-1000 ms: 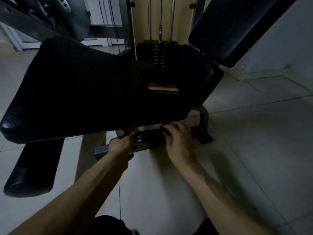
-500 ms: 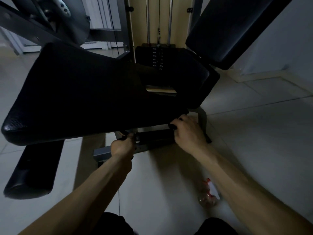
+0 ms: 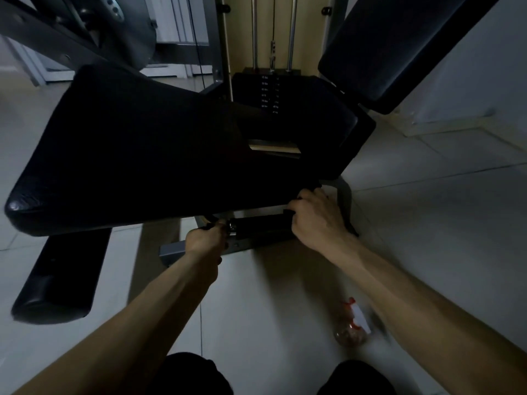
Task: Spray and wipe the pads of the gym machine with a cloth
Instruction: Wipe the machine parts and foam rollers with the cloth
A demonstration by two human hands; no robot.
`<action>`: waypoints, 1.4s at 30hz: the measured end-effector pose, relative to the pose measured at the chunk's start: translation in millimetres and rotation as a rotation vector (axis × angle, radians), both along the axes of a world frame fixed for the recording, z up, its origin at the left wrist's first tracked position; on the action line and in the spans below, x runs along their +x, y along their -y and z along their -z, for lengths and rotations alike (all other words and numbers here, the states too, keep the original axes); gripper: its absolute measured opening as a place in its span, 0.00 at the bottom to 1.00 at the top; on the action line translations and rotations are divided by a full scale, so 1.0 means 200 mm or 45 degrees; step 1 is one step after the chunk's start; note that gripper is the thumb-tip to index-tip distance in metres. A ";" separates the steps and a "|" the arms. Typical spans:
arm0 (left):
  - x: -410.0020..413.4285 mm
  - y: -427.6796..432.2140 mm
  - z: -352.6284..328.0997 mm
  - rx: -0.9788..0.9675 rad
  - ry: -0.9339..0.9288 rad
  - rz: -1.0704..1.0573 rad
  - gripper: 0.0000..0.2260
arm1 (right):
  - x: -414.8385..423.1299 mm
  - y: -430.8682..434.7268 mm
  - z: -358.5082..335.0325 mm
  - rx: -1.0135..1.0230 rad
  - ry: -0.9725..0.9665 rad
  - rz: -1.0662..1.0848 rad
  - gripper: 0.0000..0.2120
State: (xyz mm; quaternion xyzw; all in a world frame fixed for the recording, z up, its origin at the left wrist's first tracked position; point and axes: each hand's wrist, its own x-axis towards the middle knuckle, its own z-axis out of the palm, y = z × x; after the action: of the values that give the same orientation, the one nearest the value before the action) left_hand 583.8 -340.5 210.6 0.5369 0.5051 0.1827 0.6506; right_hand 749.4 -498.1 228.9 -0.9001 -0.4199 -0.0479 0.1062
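A large black seat pad (image 3: 142, 155) of the gym machine fills the middle of the view, with a tilted back pad (image 3: 393, 47) at the upper right. Under the seat's front edge lies a short black roller pad (image 3: 259, 225). My left hand (image 3: 204, 242) grips the roller's left end, fingers curled round a dark part there. My right hand (image 3: 316, 220) is at the roller's right end, its fingers curled over a dark bunch that looks like a cloth (image 3: 289, 212). A spray bottle (image 3: 352, 326) with a red and white top lies on the floor under my right forearm.
Another long black pad (image 3: 62, 275) hangs low at the left. The weight stack (image 3: 268, 89) and its guide rods stand behind the seat. A grey frame leg (image 3: 345, 195) drops to the tiled floor just right of my right hand. My knees show at the bottom edge.
My right hand has slid rightward and upward along the roller to its right end. My left hand has kept its grip. The spray bottle on the floor has come into view.
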 end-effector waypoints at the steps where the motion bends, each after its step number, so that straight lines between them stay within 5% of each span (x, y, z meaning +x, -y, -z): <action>1: 0.00 0.00 0.00 -0.009 -0.003 0.014 0.11 | 0.02 0.01 0.01 -0.005 0.002 0.041 0.16; 6: -0.03 -0.04 -0.02 -0.054 0.019 0.127 0.15 | -0.11 -0.01 0.04 0.429 -0.054 0.217 0.17; 8: -0.03 -0.04 -0.03 -0.055 0.023 0.148 0.13 | -0.34 -0.10 0.10 0.724 -0.061 0.013 0.20; 12: -0.02 -0.03 -0.03 -0.006 -0.017 0.145 0.05 | -0.60 -0.26 0.29 0.884 -0.103 -0.264 0.19; 18: 0.00 -0.03 0.04 0.011 0.025 0.097 0.16 | -0.23 0.04 0.36 1.078 -0.088 0.290 0.21; 22: 0.01 -0.04 0.03 0.016 -0.016 0.081 0.18 | -0.20 0.09 0.31 1.565 -0.741 0.885 0.18; 25: 0.00 -0.04 0.03 0.001 -0.051 0.107 0.18 | -0.33 -0.04 0.28 1.879 -1.190 1.051 0.16; 30: -0.01 -0.05 0.03 0.036 -0.070 0.086 0.17 | -0.68 -0.35 0.23 1.877 -1.367 0.748 0.16; 35: 0.00 -0.05 0.05 0.036 -0.059 0.068 0.17 | -0.77 -0.26 0.27 1.547 -1.453 0.433 0.18; 40: 0.00 -0.04 0.04 0.028 -0.046 0.065 0.17 | -0.44 -0.05 0.26 1.998 -1.400 1.313 0.17; 42: -0.01 -0.03 0.03 0.030 -0.040 0.074 0.17 | -0.37 -0.06 0.20 2.123 -1.606 1.315 0.17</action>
State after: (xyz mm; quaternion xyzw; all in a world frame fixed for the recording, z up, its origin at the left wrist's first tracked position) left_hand 582.5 -333.6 204.3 0.5618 0.4972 0.1612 0.6412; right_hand 675.9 -486.2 189.3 -0.4793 0.2852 0.1095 0.8228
